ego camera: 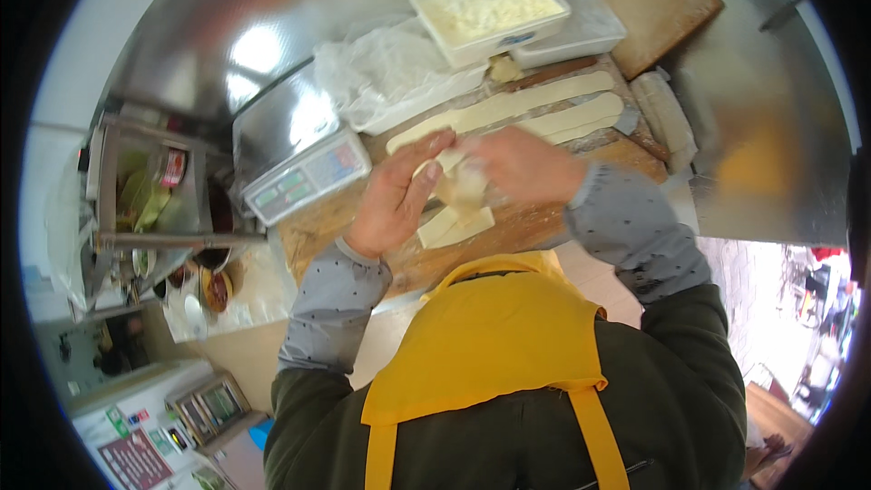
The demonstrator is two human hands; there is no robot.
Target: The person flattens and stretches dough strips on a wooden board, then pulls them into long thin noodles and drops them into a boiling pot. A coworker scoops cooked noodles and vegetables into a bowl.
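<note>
Above a floured wooden board [326,238], a pale piece of dough [463,184] is between my two hands. My left hand [395,194] holds its left side, thumb on top. On the other side my right hand [534,163] grips the dough; its fingers are blurred by motion. A short flat dough strip [457,226] lies on the board just below and seems to join or touch the held piece; blur hides which. Beyond my hands lie a long rolled-out dough strip [517,102] and shorter, overlapping strips [578,119].
Behind the strips stand a white tub [476,47] of pale crumbly or creamy stuff, a plastic-covered tray [422,105] and a thin wooden rolling pin [554,73]. A digital scale [306,177] is at left. A wooden board [663,10] leans at back right. A metal rack [184,238] stands far left.
</note>
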